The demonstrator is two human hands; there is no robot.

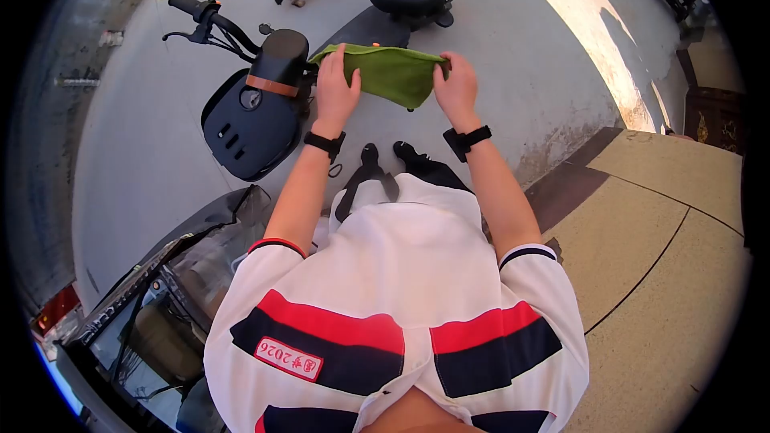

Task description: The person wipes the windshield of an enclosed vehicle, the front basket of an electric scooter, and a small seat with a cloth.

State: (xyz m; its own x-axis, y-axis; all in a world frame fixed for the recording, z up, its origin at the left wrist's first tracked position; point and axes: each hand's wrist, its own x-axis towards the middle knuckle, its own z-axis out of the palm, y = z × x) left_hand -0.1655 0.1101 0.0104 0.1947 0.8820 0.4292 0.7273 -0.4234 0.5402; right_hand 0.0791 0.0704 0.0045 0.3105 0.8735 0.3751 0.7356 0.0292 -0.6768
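Your left hand (pixel 340 90) and right hand (pixel 457 90) grip opposite ends of the green cloth (pixel 393 76), apparently spreading it (scooter (pixel 249 132) beside); the next move likely needs even tension.

Arms (pixel 298 200) outstretched, left fingers (pixel 331 66) and right fingers (pixel 456 66) pinched, thumbs (pixel 355 80) inward

Upside down, "2026" (pixel 277 350) can be read on a patch (pixel 289 359) at the left of the shirt (pixel 401 265); adjoining characters (pixel 305 365) cannot be deciphered.

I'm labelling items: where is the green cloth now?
At the upper middle of the head view, the green cloth is held between the left hand and right hand, partly hiding the scooter.
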